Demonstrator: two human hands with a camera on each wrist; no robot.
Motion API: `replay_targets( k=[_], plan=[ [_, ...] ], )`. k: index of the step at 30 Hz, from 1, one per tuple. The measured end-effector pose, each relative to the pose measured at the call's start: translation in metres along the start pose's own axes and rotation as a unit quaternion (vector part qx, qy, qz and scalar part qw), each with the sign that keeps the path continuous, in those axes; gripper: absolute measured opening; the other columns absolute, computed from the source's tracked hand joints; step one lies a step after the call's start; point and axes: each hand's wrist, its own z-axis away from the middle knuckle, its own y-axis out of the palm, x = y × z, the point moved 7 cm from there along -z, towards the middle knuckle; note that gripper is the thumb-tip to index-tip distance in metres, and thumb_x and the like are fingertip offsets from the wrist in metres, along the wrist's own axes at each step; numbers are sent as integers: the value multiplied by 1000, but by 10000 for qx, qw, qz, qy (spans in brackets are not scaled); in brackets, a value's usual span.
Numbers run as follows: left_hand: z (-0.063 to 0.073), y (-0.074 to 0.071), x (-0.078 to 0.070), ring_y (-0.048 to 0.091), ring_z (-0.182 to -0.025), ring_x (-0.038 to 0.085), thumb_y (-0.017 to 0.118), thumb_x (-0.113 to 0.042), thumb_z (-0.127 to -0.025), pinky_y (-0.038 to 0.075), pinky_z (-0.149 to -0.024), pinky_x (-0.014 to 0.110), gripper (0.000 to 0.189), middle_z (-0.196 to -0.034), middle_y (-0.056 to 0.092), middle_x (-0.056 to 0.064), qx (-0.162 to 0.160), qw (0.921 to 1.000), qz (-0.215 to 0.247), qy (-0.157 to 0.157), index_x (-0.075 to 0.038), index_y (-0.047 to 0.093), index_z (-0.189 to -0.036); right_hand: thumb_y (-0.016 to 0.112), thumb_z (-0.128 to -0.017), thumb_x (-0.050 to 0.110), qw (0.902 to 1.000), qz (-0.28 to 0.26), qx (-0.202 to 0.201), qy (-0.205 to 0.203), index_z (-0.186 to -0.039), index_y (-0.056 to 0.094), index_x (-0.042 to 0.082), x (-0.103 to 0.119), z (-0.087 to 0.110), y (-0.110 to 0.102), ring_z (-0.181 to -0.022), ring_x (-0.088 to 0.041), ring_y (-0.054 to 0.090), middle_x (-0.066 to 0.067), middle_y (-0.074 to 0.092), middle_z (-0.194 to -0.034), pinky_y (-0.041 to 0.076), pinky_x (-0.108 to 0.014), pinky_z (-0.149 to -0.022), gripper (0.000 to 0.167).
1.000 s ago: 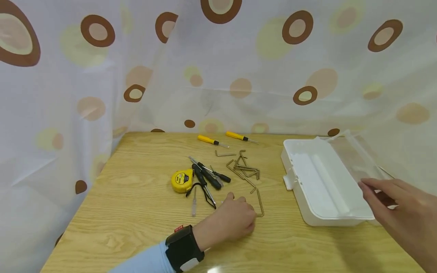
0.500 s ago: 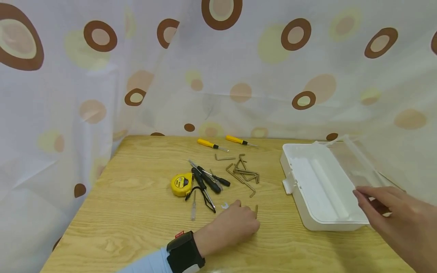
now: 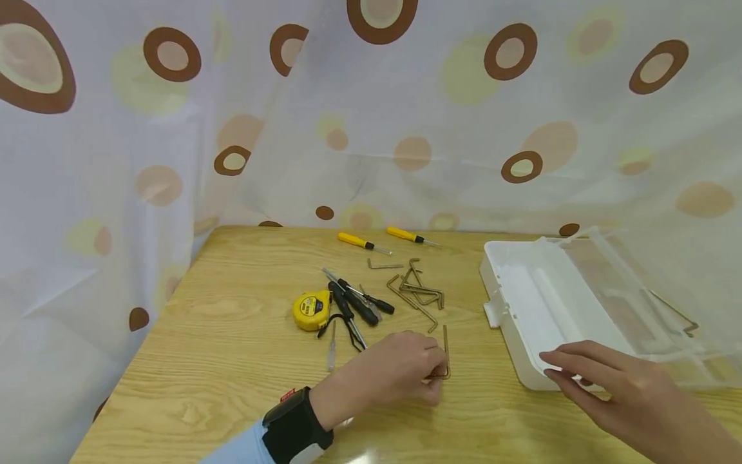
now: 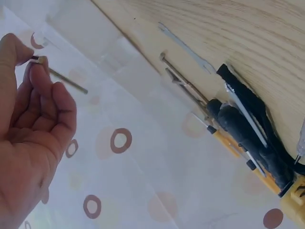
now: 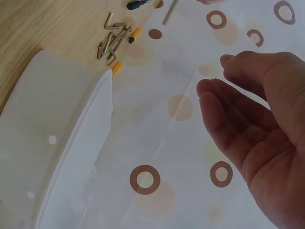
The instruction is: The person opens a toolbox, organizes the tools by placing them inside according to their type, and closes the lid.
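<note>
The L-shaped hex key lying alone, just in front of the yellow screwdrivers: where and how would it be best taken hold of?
Probably pinch the lone hex key mid-way along its long leg, from above and the left: it lies flat and thin, and the other hex keys crowd its right.

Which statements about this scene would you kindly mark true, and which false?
1. The left hand pinches an L-shaped hex key. True.
2. In the head view, the white box stands right of the yellow tape measure. True.
3. The yellow tape measure lies inside the white box. False: it lies on the table.
4. The white box is shut. False: its clear lid is open.
5. Both hands grip something. False: the right hand holds nothing.
6. Two yellow-handled screwdrivers lie near the table's far edge. True.
</note>
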Motion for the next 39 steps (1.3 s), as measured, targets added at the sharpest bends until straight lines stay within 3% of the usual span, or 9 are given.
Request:
replay_targets(
  k=[2,6,9,13,21,27,32,36,39],
  plan=[
    [1,-9,-6,44,-69,-2,71,-7,-81,36,-71,7,10,-77,62,-10,-524,9980,148,324,-17,66,-81,47,-108,42,9999,11,17,-145,-94,77,10,6,-1,2,-78,9,60,6,70,-88,45,-4,-60,46],
    [5,-24,-22,46,-70,-4,72,-7,-76,37,-71,4,12,-76,62,-11,-1464,9849,-63,923,-17,66,-80,47,-109,38,9988,-79,-6,-478,-98,76,7,19,-8,7,-80,3,62,0,71,-93,48,-5,-66,44],
    [7,-30,-33,48,-71,-6,73,-10,-75,40,-74,3,12,-76,63,-14,-1866,9773,-158,987,-19,67,-80,48,-109,33,9965,-152,-206,-790,-100,76,5,30,-17,10,-79,-4,63,-6,72,-93,48,-6,-63,40],
    [8,-33,-40,48,-71,-6,74,-10,-74,41,-76,3,13,-75,62,-14,-2128,9729,89,897,-19,67,-80,50,-109,28,9919,-76,-502,-1164,-102,74,5,43,-28,10,-78,-12,63,-9,73,-94,49,-12,-61,34],
    [10,-34,-44,58,-73,-8,75,-4,-73,39,-76,-4,17,-78,68,-12,-2183,9679,1024,704,-16,69,-83,56,-106,23,9853,-318,-834,-1455,-95,76,3,53,-32,10,-79,-18,65,-8,75,-91,51,-17,-71,30],
    [9,-32,-42,60,-75,-9,75,-2,-77,41,-77,-3,16,-80,70,-10,-1987,9680,1432,545,-15,71,-85,61,-103,16,9777,-894,-949,-1646,-91,76,0,50,-27,13,-73,-15,65,-5,74,-86,48,-17,-66,25],
    [7,-30,-37,62,-76,-10,74,-2,-81,44,-76,-2,15,-82,72,-8,-1824,9634,1926,372,-13,70,-88,59,-104,13,9761,-990,-914,-1704,-91,75,-1,53,-26,16,-72,-15,63,-6,73,-85,47,-15,-63,24],
    [6,-31,-37,65,-78,-8,73,-2,-85,45,-78,-1,12,-86,74,-7,-1965,9590,2000,418,-12,72,-92,55,-106,13,9787,-1064,-725,-1600,-92,73,-2,52,-26,15,-75,-13,61,-8,71,-85,45,-11,-61,27],
    [6,-32,-36,68,-86,-4,73,-7,-89,46,-84,1,15,-96,76,-4,-2117,9608,1742,414,-10,73,-104,54,-106,14,9786,-1096,-737,-1578,-89,72,-2,49,-27,13,-73,-11,59,-8,68,-81,43,-9,-58,29]
  ],
)
